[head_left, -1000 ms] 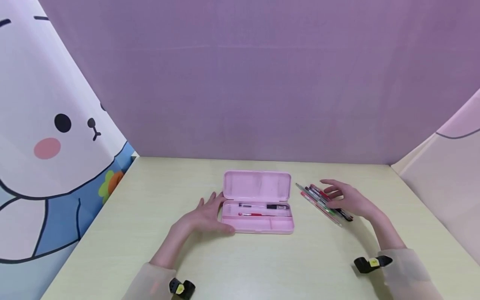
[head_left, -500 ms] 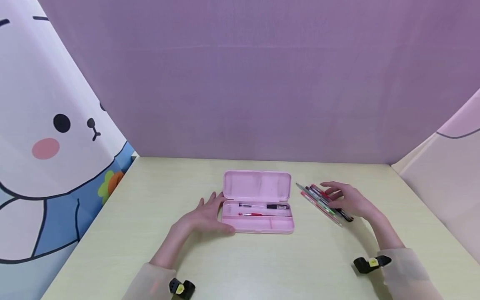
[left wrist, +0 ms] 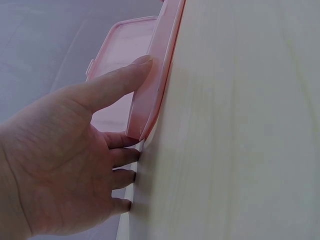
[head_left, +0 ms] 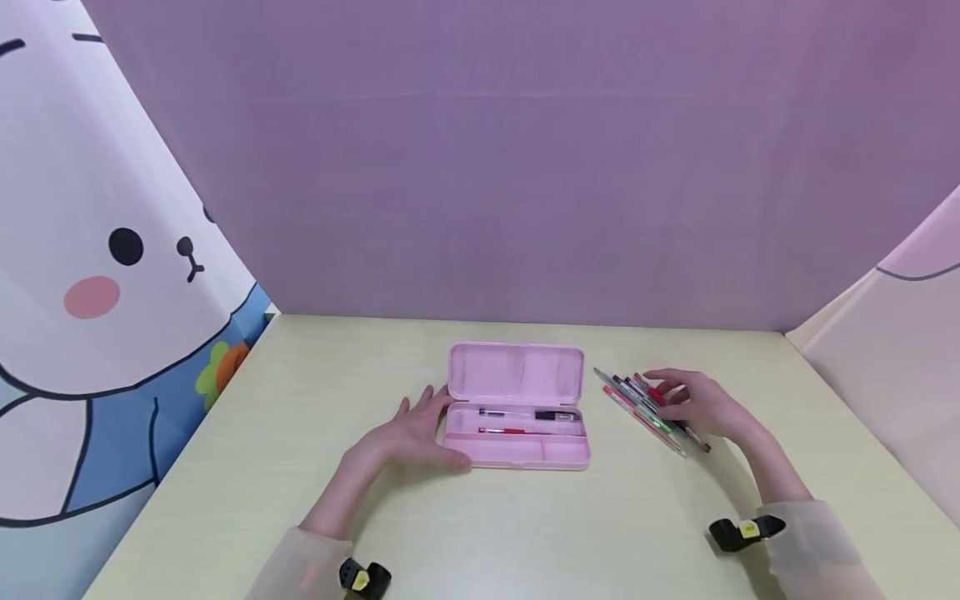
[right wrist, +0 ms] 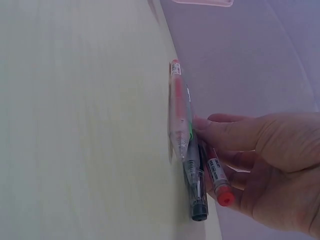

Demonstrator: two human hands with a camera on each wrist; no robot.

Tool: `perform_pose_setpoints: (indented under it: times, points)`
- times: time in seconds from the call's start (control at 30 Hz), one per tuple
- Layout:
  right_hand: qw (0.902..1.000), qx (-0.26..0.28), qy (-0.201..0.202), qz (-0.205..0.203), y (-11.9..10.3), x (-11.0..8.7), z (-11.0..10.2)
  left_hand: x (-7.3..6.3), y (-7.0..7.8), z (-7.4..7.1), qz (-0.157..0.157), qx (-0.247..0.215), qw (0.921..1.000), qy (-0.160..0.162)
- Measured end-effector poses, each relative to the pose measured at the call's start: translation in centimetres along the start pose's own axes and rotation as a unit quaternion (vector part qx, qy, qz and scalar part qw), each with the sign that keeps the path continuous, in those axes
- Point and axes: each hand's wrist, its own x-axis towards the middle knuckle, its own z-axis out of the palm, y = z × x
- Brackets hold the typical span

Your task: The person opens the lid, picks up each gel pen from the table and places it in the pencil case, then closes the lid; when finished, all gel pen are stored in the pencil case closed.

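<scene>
Our right hand [head_left: 703, 406] pinches a red pen [right wrist: 220, 185], label [right wrist: 216, 169] unreadable. Our spread left hand [head_left: 411, 433] touches the case edge [head_left: 517, 465]

The bench [head_left: 525, 533] has a pale top with faint streaks of grain, and a plain purple sheet [head_left: 510, 183] rises along its far edge, marked by a faint horizontal crease in the upper part. On the left side of the head view, a printed panel [head_left: 67, 158] shows a white cartoon character with a black oval eye [head_left: 126, 247], a pink cheek patch [head_left: 92, 297], black-outlined blue clothing [head_left: 123, 437] and a green-and-orange motif [head_left: 222, 371]. On the right side, a pale panel [head_left: 892, 400] borders the bench, its pink upper area [head_left: 930, 233] bounded below by a dark curved line [head_left: 918, 277].
</scene>
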Motion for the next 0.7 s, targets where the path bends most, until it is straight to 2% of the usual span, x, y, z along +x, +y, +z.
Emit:
perform_pose_setpoints:
  times: [0.37, 0.7]
  points:
    - [0.9998, -0.019, -0.003, 0.000, -0.22, -0.29, -0.59, -0.14, 0.08, 0.03, -0.002, -0.004, 1.0000, 0.000]
    - [0.9991, 0.011, 0.035, 0.022, -1.02, -0.09, -0.92, -0.17, 0.11, 0.03, -0.003, -0.003, 1.0000, 0.002]
